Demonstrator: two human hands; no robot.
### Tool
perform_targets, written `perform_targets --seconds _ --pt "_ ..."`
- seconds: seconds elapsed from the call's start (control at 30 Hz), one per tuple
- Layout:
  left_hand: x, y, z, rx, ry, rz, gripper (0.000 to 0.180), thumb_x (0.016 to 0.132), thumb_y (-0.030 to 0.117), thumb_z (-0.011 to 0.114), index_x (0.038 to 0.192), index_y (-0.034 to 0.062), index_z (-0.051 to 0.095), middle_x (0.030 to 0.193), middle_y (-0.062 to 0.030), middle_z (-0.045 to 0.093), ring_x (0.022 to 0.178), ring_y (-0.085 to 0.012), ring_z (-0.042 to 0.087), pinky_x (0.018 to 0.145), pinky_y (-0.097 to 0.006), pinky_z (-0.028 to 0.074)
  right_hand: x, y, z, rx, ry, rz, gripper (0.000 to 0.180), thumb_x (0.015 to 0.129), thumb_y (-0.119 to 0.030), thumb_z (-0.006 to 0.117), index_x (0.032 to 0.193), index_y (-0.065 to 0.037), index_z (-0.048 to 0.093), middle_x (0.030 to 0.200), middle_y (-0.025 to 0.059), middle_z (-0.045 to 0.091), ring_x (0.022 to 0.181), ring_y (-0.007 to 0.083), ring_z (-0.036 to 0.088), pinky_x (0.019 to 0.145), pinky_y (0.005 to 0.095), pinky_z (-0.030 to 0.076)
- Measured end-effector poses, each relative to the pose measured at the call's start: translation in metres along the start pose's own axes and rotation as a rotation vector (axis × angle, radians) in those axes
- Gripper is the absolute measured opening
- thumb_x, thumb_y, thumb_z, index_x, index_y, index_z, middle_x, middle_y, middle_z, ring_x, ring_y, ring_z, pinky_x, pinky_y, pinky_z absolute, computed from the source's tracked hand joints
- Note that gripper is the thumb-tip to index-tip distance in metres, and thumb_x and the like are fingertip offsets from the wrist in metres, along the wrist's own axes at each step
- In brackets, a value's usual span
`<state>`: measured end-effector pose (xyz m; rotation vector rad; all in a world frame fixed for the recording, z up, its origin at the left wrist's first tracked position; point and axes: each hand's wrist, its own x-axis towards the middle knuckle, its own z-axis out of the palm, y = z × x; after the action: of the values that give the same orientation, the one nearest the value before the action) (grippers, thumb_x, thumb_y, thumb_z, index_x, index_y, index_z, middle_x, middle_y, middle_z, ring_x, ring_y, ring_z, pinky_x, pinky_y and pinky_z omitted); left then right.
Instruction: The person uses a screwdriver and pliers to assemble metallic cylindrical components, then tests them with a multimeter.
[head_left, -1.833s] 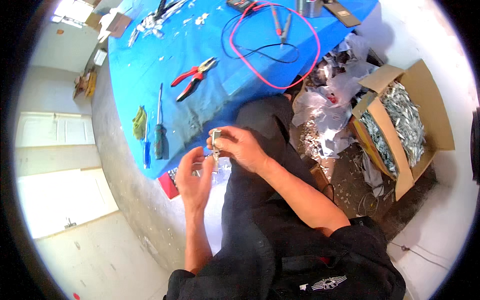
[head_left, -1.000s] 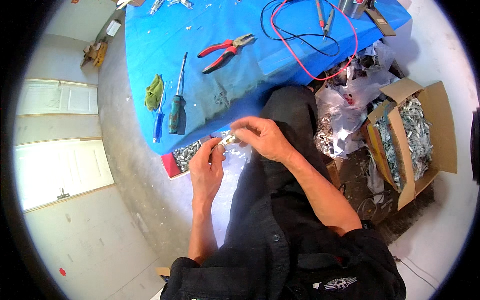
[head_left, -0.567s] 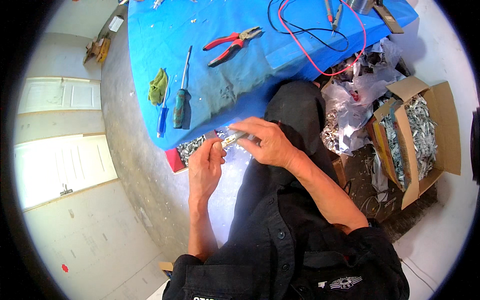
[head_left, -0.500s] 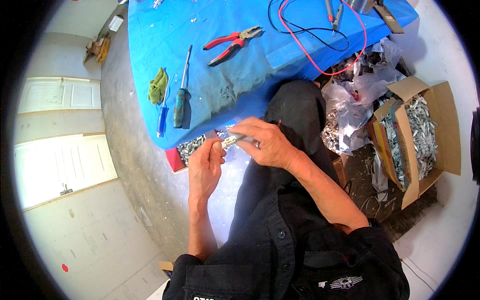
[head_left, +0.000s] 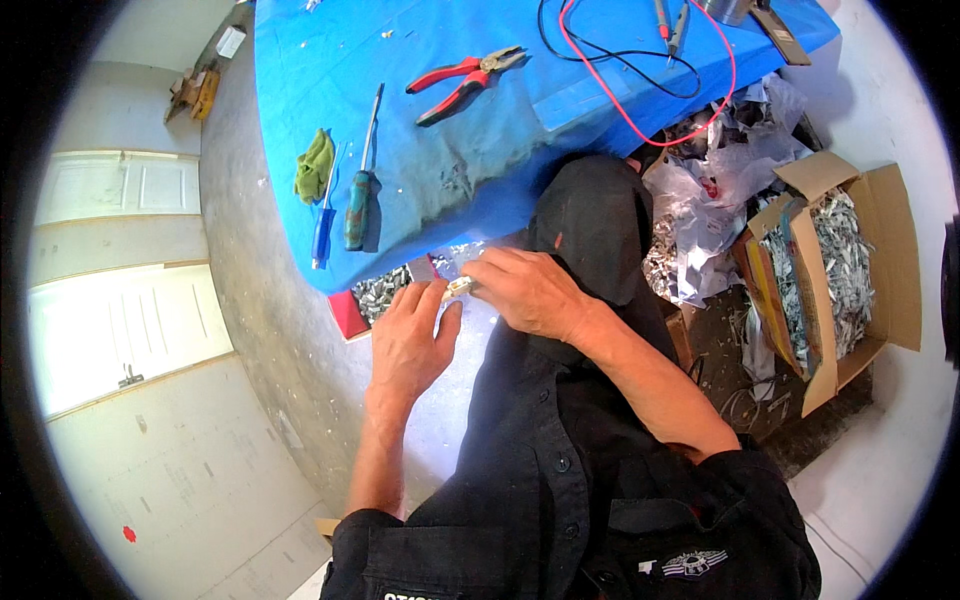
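Observation:
Both of my hands meet over my lap, just off the table's near edge, at a small pale, metallic-looking part (head_left: 458, 288). My right hand (head_left: 535, 292) is closed on the part's right end, with its fingers curled over it. At the other end is my left hand (head_left: 410, 338), its thumb and forefinger on either side of the part's tip. The fingers cover much of the part, so its exact kind does not show. Beyond the left hand, a red-sided box (head_left: 348, 314) holding many small grey metal pieces sits partly under the table.
On the blue-covered table (head_left: 500, 140) lie red-handled pliers (head_left: 468, 82), a teal-handled screwdriver (head_left: 359, 210), a blue-handled screwdriver (head_left: 322, 235), a green cloth (head_left: 315, 165) and red and black leads (head_left: 640, 135). To the right stands a cardboard box (head_left: 825, 290) of metal strips beside plastic bags (head_left: 700, 240).
My left hand has turned so its back faces up, and its thumb has moved away from the earlier tight pinch. The right fingers have curled further over the part.

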<state>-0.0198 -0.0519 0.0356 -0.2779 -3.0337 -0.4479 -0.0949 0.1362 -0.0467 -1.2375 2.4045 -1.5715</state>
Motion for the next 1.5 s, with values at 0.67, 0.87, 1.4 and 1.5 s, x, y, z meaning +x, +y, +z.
perform_targets --seconds 0.67,0.87,1.4,1.5 --pt "-0.004 -0.015 0.01 0.071 -0.093 0.015 0.018 0.1 0.019 0.066 0.095 0.0049 0.057 0.08 -0.0155 0.064 0.074 -0.0377 0.066 0.064 -0.049 0.051 -0.001 0.002 0.009 -0.136 -0.062 0.0 0.026 0.097 -0.024 0.069 0.104 -0.001 0.058 0.092 0.0178 0.065 0.085 0.0365 0.071 0.072 0.0465 0.057" --pt "-0.008 -0.021 0.011 0.103 -0.177 -0.016 0.024 0.102 0.022 0.064 0.088 0.0058 0.053 0.073 -0.0152 0.067 0.068 -0.0364 0.068 0.059 -0.048 0.051 -0.003 -0.001 0.012 -0.142 -0.059 -0.003 0.026 0.096 -0.026 0.07 0.1 -0.003 0.057 0.091 0.0168 0.066 0.084 0.0365 0.071 0.07 0.0467 0.057" --pt "-0.005 -0.016 0.011 0.123 -0.133 -0.017 0.026 0.1 0.023 0.066 0.085 0.0062 0.053 0.068 -0.0149 0.066 0.059 -0.0373 0.067 0.053 -0.049 0.05 -0.004 0.0 0.015 -0.111 -0.024 0.022 0.027 0.096 -0.026 0.071 0.101 -0.003 0.057 0.091 0.0176 0.068 0.084 0.0379 0.071 0.07 0.0477 0.057" --pt "-0.006 -0.017 0.019 0.099 -0.071 -0.022 0.027 0.1 0.023 0.066 0.084 0.0064 0.053 0.067 -0.0151 0.066 0.057 -0.0374 0.066 0.051 -0.049 0.05 -0.003 0.002 0.016 -0.114 -0.003 0.035 0.027 0.095 -0.025 0.072 0.101 -0.003 0.057 0.091 0.0179 0.067 0.083 0.0379 0.071 0.069 0.0477 0.057"
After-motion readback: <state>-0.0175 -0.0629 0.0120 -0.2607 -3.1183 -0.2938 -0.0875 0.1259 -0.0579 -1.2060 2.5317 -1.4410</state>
